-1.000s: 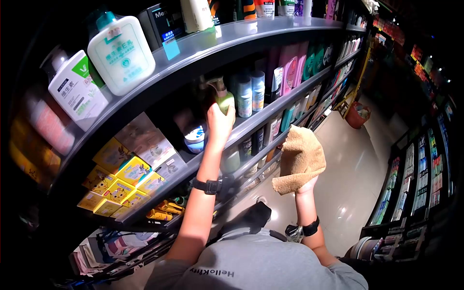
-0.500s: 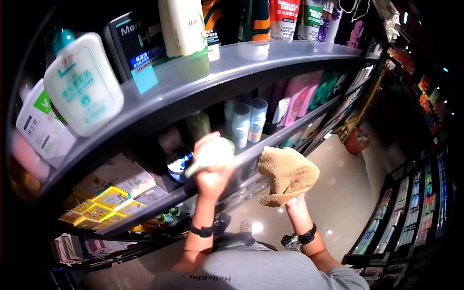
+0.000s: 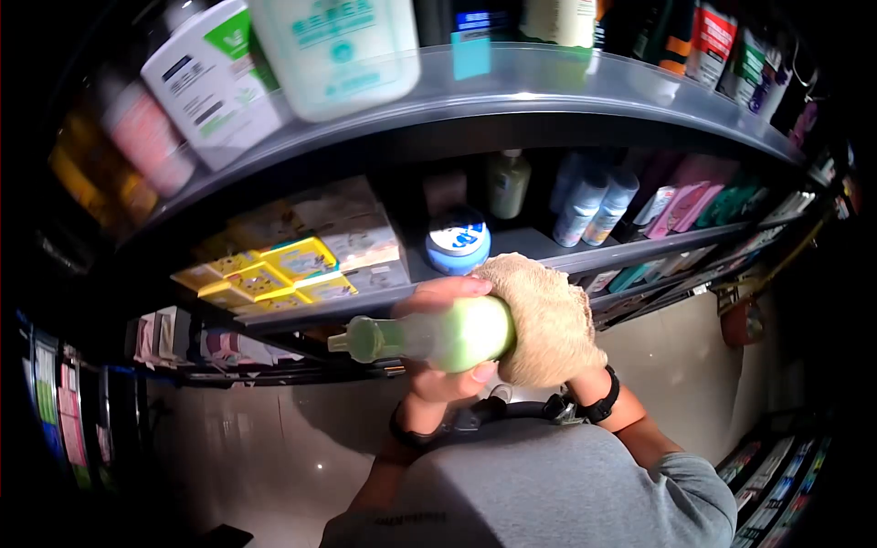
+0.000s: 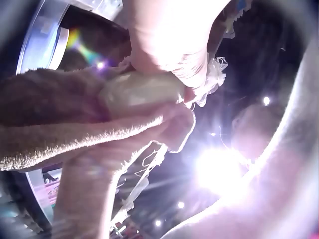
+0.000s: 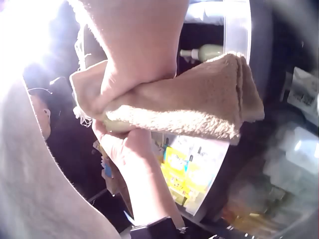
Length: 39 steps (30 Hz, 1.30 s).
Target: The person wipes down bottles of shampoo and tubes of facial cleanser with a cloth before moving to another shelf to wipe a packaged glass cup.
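Observation:
My left hand (image 3: 437, 384) grips a light green pump bottle (image 3: 480, 331), tipped on its side with its pump head pointing left in the head view. A tan cloth (image 3: 548, 320) lies against the bottle's base end. My right hand (image 5: 122, 82) holds this cloth from behind, its fingers mostly hidden by the folds. The left wrist view shows the cloth wrapped along part of the bottle (image 4: 142, 92). Just beyond the hands, a blue-and-white round jar (image 3: 459, 242) stands on the shelf, with another green pump bottle (image 3: 507, 183) farther back.
An upper shelf edge (image 3: 475, 91) juts out above the hands, bearing large bottles and tubes. Yellow boxes (image 3: 274, 274) are stacked at the left of the lower shelf. Blue spray cans (image 3: 582, 208) and pink bottles (image 3: 681, 210) stand to the right. Tiled floor (image 3: 676, 347) shows below.
My left hand has brought the pump bottle off the shelf and toward my body, tipping it sideways. The cloth in my right hand has moved left to meet it. The head view has turned.

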Tool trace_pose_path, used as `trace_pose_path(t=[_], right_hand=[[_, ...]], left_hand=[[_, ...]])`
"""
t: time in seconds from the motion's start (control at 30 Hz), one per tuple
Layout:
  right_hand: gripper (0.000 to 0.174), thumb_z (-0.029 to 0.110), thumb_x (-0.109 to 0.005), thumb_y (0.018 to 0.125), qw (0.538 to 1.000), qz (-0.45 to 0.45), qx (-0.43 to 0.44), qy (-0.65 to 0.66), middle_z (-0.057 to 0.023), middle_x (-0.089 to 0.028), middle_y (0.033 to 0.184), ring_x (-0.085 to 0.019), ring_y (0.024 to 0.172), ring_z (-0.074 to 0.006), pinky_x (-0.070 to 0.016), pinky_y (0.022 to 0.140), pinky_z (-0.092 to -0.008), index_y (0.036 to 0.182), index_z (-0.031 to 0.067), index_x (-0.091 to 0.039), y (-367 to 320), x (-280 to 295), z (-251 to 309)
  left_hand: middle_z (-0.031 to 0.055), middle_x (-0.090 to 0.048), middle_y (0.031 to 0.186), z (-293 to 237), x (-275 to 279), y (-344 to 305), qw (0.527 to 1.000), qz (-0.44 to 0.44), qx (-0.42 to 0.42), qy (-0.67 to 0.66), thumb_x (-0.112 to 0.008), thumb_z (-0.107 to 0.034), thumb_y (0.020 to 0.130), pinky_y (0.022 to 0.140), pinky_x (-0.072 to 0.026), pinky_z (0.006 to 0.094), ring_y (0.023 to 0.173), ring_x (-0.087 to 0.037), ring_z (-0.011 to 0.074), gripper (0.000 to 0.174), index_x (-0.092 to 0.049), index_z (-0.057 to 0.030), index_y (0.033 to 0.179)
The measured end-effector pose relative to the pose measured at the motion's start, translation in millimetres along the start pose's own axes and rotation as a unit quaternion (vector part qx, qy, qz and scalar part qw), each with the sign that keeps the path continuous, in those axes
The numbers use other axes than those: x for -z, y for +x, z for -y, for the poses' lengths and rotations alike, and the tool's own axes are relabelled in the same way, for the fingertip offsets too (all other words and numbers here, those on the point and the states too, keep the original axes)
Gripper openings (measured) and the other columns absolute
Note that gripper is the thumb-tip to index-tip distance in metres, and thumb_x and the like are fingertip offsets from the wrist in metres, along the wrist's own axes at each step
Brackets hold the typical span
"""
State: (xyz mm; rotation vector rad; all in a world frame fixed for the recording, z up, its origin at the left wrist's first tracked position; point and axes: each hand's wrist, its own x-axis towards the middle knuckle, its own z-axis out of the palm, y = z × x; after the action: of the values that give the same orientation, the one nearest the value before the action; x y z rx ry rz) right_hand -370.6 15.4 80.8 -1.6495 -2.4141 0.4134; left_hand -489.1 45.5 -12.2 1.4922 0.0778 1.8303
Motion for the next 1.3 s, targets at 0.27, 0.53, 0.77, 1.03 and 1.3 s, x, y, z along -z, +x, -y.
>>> trace_pose_path(t=[0.27, 0.53, 0.77, 1.03, 1.3], right_hand=[[0.058, 0.043, -0.04, 0.089, 0.546, 0.024, 0.095, 0.832, -0.0118, -0.04, 0.129, -0.042, 0.117, -0.0221, -0.0346, 0.098, -0.0363, 0.131, 0.0037, -0.029, 24.9, -125.7, -37.6], [0.084, 0.032, -0.074, 0.068, 0.556, -0.004, 0.078, 0.827, -0.0115, -0.041, 0.128, -0.04, 0.119, -0.0221, -0.0324, 0.099, -0.036, 0.131, 0.0007, -0.027, -0.7, -123.0, -33.8], [0.084, 0.025, -0.077, 0.06, 0.684, -0.088, 0.133, 0.712, -0.0103, -0.044, 0.123, -0.042, 0.114, -0.0216, -0.0333, 0.097, -0.0348, 0.127, -0.0002, -0.033, -1.6, -107.1, -45.0], [0.045, 0.04, -0.037, 0.089, 0.529, -0.156, 0.016, 0.834, -0.0143, -0.055, 0.105, -0.056, 0.093, -0.0218, -0.0458, 0.082, -0.0336, 0.114, 0.0032, -0.044, 6.5, -98.6, -58.7], [0.046, 0.042, -0.048, 0.083, 0.463, -0.03, -0.058, 0.884, -0.0128, -0.059, 0.087, -0.06, 0.062, -0.0218, -0.0517, 0.047, -0.0296, 0.109, 0.0037, -0.048, -16.2, -88.3, -61.6]], left_hand=[[0.0127, -0.04, 0.112, -23.4, 28.0, -8.5, 0.996, -0.078, 0.022, 0.048, -0.073, -0.029, 0.063, 0.103, -0.0211, 0.0511, 0.106, -0.044, 0.0241, 0.071, -0.031, -0.008, 0.117], [0.0065, -0.039, 0.118, -28.9, 21.3, -16.7, 0.985, -0.132, 0.066, -0.084, -0.075, -0.03, 0.065, 0.106, -0.014, 0.0516, 0.113, -0.041, 0.0223, 0.078, -0.026, -0.0122, 0.123], [0.0188, -0.049, 0.112, -31.6, 29.2, -6.9, 0.987, -0.009, 0.131, 0.093, -0.076, -0.046, 0.06, 0.085, -0.0429, 0.0354, 0.098, -0.053, 0.0247, 0.095, -0.024, -0.0003, 0.124], [0.0261, -0.039, 0.123, -11.4, 17.0, -14.5, 0.981, 0.167, 0.046, 0.091, -0.076, -0.022, 0.065, 0.092, -0.0407, 0.0427, 0.115, -0.042, 0.0338, 0.076, -0.025, -0.0074, 0.119], [0.0151, -0.03, 0.125, 13.0, 28.4, 2.9, 0.957, 0.232, 0.0, 0.174, -0.078, -0.045, 0.055, 0.094, -0.0368, 0.0417, 0.117, -0.036, 0.0304, 0.085, -0.036, -0.0096, 0.119]])
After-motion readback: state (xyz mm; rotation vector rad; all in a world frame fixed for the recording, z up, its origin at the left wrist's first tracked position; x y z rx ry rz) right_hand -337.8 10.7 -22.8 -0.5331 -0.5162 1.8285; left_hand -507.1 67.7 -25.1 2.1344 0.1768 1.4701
